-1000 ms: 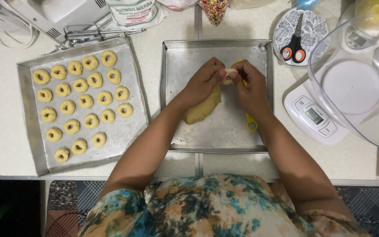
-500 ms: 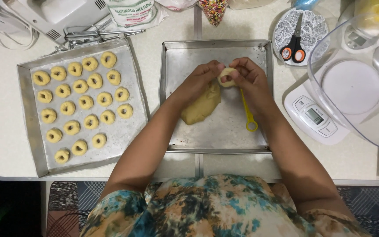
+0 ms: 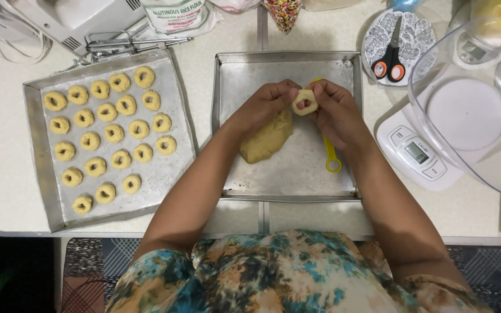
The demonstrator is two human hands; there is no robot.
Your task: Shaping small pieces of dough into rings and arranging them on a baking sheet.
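My left hand and right hand pinch dough ring between fingertips, frame centre, above dough lump in metal tray; filled tray left.

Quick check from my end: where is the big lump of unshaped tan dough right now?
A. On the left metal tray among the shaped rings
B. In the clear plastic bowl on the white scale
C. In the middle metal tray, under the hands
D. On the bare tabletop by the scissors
C: the lump of tan dough lies on the middle metal tray, just below the left hand and right hand, which pinch a small dough ring.
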